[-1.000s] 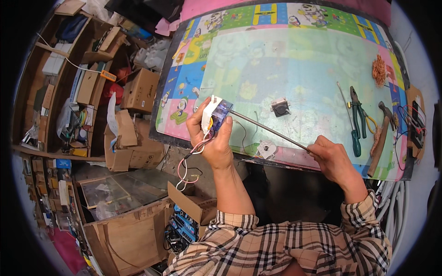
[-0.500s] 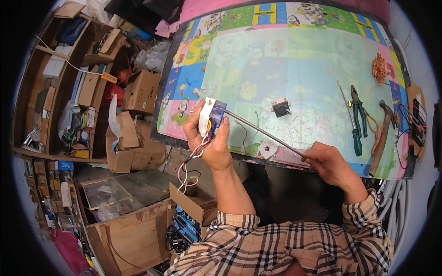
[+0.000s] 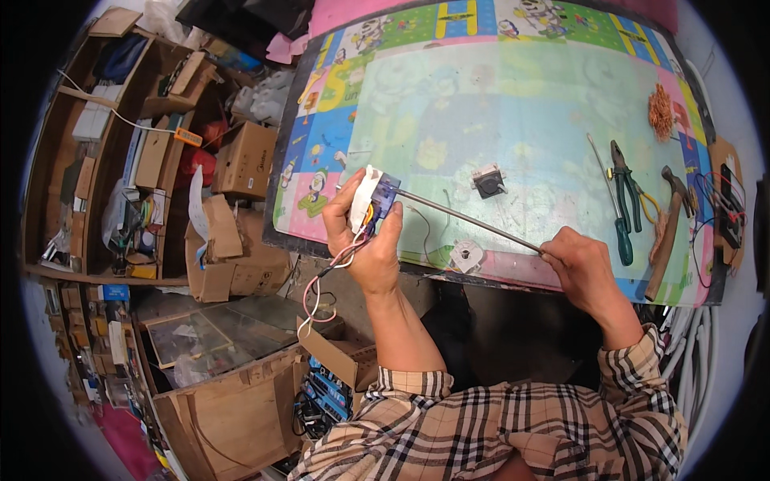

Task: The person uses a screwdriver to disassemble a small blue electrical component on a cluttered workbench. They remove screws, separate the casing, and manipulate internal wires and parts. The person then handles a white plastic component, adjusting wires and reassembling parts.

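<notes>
Left grip (image 3: 374, 255) was closed round the blue-white unit (image 3: 385, 195) over the near-left worktop (image 3: 553, 152), apparently steadying it against the rod (image 3: 469, 220). Right grip (image 3: 584, 266) clasped the rod's far end, probably for control. Pliers (image 3: 621, 174) lay rightward, presumably handy.

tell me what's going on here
A person is at a table. The left grip holds a small wired blue-and-white part; the right grip holds a metal rod whose far end meets it. A black part, pliers, a screwdriver and a hammer lie on the table.
</notes>
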Tool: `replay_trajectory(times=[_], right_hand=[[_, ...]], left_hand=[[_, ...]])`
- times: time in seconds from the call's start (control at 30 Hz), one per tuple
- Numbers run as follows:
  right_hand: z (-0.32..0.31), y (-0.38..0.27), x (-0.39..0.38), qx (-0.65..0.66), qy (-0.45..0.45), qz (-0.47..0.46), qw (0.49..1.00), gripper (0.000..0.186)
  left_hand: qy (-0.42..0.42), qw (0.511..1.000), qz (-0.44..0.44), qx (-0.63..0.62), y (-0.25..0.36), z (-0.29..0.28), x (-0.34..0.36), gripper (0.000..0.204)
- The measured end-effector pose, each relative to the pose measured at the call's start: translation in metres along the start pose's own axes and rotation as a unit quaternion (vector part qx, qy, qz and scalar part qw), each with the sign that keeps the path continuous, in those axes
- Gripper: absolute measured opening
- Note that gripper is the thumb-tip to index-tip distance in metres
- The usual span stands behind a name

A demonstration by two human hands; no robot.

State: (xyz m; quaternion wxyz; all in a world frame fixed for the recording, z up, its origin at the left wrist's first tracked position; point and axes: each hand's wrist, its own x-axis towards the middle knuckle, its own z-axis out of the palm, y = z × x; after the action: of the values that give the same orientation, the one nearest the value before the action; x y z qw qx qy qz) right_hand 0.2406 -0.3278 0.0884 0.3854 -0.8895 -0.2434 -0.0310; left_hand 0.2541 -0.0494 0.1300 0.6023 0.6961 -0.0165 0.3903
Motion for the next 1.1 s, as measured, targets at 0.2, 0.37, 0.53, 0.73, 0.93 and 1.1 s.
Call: replay_trajectory(times=[0.2, 0.37, 0.53, 0.73, 0.93, 1.1], right_hand=[[-0.002, -0.002, 0.004, -0.026, 0.028, 0.006, 0.999, 0.011], [0.004, 0.006, 0.002, -0.012, -0.010, 0.045, 0.999, 0.013], [0.014, 0.016, -0.003, -0.009, -0.035, 0.039, 0.999, 0.011], [0.011, 0.016, -0.001, -0.049, -0.012, -0.005, 0.999, 0.016], [0.015, 0.015, 0.002, 0.006, -0.005, 0.049, 0.999, 0.017], [0.014, 0.017, 0.000, -0.007, -0.030, 0.018, 0.999, 0.013]], left_hand=[[-0.004, 1.000, 0.000, 0.016, 0.001, 0.003, -0.001, 0.046], [-0.011, 1.000, -0.002, 0.015, 0.002, 0.005, -0.002, 0.046], [-0.018, 0.999, 0.002, 0.028, 0.003, 0.009, -0.003, 0.045], [-0.007, 1.000, 0.001, 0.022, 0.002, 0.012, -0.004, 0.045], [-0.013, 1.000, 0.015, 0.016, -0.003, 0.009, -0.004, 0.050], [-0.005, 1.000, 0.012, 0.007, -0.001, 0.010, -0.004, 0.048]])
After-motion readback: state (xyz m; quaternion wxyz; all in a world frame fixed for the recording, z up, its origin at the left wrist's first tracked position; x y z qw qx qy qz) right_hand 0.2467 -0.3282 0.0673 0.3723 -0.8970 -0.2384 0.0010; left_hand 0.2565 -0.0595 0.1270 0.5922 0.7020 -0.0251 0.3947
